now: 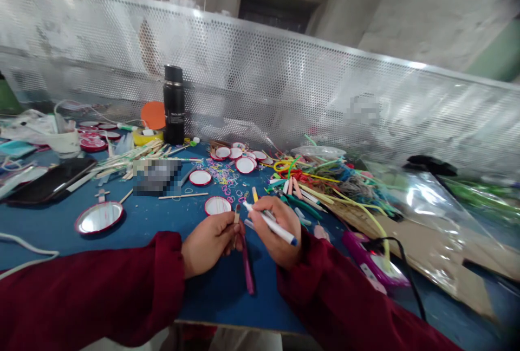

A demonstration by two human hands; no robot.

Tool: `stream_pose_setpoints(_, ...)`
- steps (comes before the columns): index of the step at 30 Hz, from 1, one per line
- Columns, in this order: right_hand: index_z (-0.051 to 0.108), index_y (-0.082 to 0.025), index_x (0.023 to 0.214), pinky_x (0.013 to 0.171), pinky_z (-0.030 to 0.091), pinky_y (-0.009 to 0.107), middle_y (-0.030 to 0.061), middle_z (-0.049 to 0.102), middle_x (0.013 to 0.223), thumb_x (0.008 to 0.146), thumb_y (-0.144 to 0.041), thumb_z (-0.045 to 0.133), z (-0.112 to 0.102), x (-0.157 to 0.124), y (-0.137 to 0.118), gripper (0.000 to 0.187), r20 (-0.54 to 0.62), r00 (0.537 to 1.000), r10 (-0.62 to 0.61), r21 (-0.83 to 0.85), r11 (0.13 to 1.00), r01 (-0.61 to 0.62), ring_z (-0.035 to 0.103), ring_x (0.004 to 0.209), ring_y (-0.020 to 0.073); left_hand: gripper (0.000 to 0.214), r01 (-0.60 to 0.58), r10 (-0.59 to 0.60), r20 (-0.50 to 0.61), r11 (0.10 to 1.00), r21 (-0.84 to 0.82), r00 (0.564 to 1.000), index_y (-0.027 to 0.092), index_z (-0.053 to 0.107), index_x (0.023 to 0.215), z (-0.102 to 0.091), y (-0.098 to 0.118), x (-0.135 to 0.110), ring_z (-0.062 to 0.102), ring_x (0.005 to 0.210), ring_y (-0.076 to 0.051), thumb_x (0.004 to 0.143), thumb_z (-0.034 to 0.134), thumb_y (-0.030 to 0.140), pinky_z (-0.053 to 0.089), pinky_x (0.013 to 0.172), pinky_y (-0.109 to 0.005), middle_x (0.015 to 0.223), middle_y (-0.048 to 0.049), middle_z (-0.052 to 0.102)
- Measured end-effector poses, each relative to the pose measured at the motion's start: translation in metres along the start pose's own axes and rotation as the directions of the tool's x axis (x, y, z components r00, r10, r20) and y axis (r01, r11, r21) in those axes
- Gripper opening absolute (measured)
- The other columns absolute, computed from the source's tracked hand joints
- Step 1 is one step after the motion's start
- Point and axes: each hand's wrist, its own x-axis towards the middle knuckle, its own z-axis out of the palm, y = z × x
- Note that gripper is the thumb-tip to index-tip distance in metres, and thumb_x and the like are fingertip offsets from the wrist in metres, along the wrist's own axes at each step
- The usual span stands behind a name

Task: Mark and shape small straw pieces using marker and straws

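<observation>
Left hand [209,242]: fingers pinched shut on a thin stick [237,214] — near centre of the blue table [162,221];
Right hand [278,234]: closed round a white marker [270,223], just right of the thin stick

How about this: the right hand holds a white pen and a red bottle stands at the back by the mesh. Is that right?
Not quite: the head view shows the bottle is black, not red. The right hand holds a white pen, and the bottle stands at the back by the mesh.
</observation>
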Motion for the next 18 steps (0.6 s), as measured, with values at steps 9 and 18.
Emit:
stream_pose_setpoints(9,0.057,-0.023,0.104,0.069,0.05,0.028,-0.0001,0.073,0.077,0.098,-0.039,0.048,0.057,0.059,0.015,0.019,0.428,0.897,0.108,0.095,0.982,-0.164,0.068,0.07,0.0152,0.027,-0.227,0.227,-0.004,0.973,0.031,0.974,0.017,0.059,0.087,0.007,0.018,-0.024,0.049,0.054,-0.008,0.101,0.039,0.031,0.039,0.055,-0.019,0.072,0.0004,0.065)
stream_pose_setpoints(18,0.059,-0.023,0.105,0.097,0.031,0.034,0.0017,0.071,0.101,0.095,-0.028,0.051,0.159,0.139,0.023,0.013,0.611,0.765,-0.206,-0.216,0.886,0.411,0.061,0.101,0.0185,0.034,-0.315,0.305,-0.109,0.944,-0.101,0.946,0.015,0.059,0.082,0.008,0.026,-0.031,0.049,0.054,-0.008,0.102,0.039,0.034,0.039,0.054,-0.02,0.071,-0.0022,0.064)
